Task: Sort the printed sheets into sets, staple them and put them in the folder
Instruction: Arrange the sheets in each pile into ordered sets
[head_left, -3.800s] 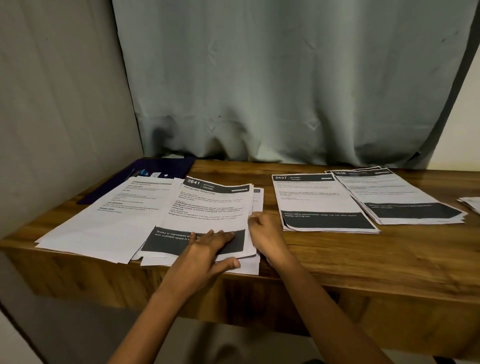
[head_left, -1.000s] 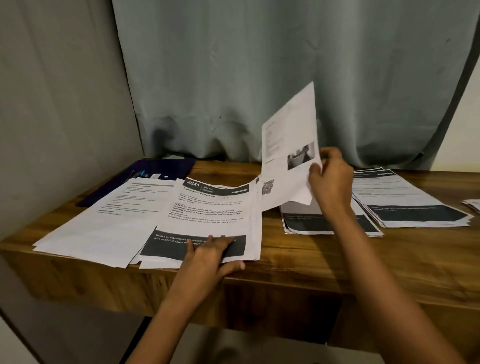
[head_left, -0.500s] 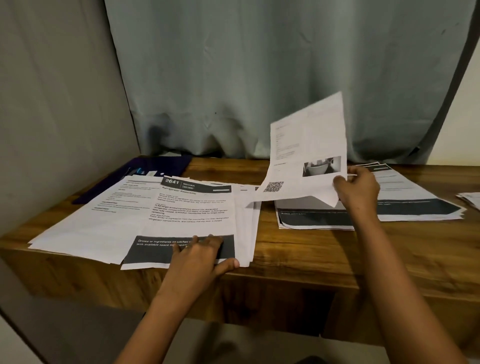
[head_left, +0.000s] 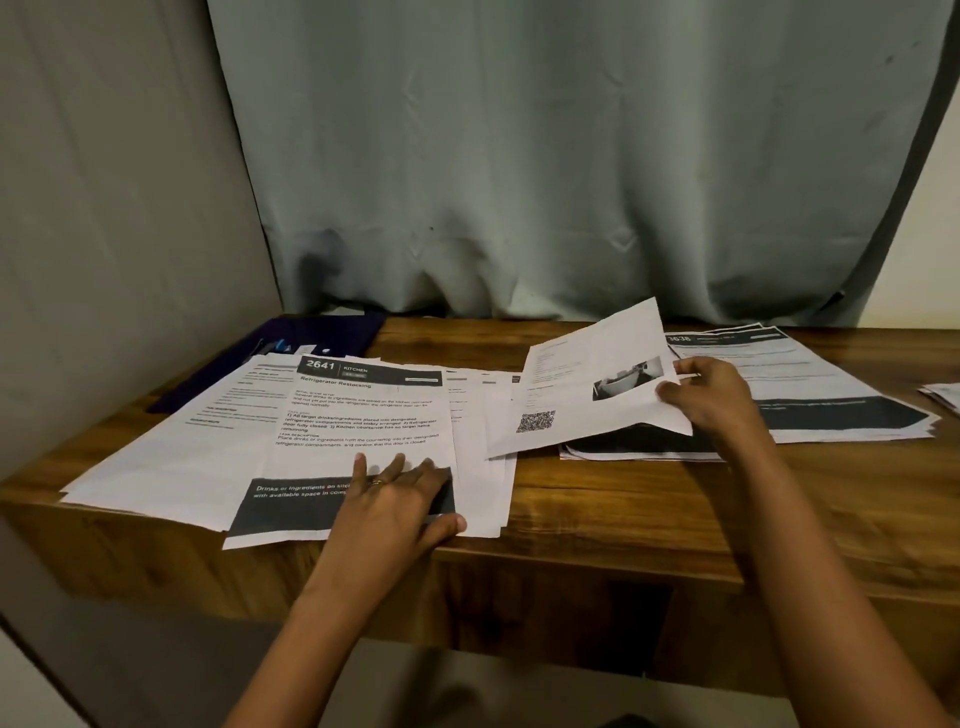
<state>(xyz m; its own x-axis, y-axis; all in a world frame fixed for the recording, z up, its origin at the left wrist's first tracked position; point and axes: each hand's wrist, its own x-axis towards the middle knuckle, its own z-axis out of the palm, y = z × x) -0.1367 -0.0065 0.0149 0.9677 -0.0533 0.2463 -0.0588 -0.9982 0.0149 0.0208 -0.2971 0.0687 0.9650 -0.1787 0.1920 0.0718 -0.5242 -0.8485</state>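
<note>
My left hand (head_left: 395, 499) presses flat on the dark band of the top sheet, headed "2641 Kitchen" (head_left: 358, 421), of a spread stack at the table's front left. My right hand (head_left: 711, 395) pinches the right edge of a single sheet with a small photo and QR code (head_left: 582, 395), held low over the middle pile (head_left: 639, 447), whose dark band shows beneath it. Another pile, headed 3638 (head_left: 810, 379), lies to the right. A dark purple folder (head_left: 311, 338) sits at the back left corner, partly under the papers.
A plain text sheet (head_left: 208, 436) lies left of the 2641 stack. More paper edges (head_left: 943, 395) show at the far right. The wooden table (head_left: 623, 519) meets a grey wall on the left and a curtain (head_left: 519, 182) behind.
My right hand pulled a sheet from the left stack, lifted it and carried it right, and has now lowered it over the middle pile. My left hand stayed pressing on the 2641 sheet.
</note>
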